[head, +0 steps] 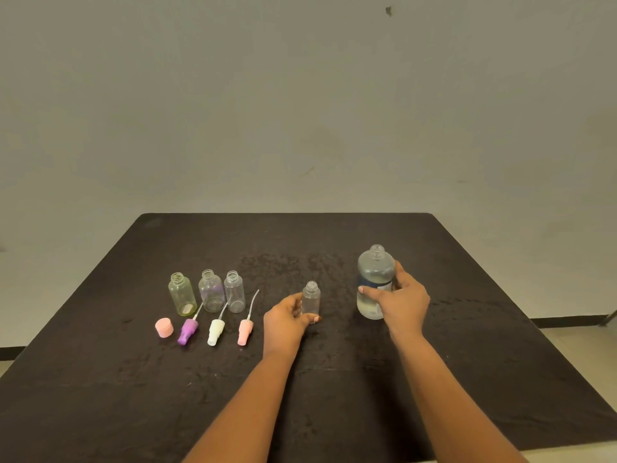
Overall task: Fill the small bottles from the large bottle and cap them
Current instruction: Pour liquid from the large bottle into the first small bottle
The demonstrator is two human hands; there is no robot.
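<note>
**Both hands on bottles**

We see the right hand (400, 299), fingers (367, 290) wrapped round the uncapped large bottle (374, 275), upright on the worktop (133, 396). Just left of it, the left hand (287, 317) pinches an open small bottle (311, 300). Three more bottles (211, 292) and loose caps (188, 330) sit further left.

Three small bottles (211, 292) are ranged left on the counter (133, 379), four caps (216, 330) before them; a fourth bottle (311, 300) is set rightward, the large bottle (374, 279) farther right.
</note>
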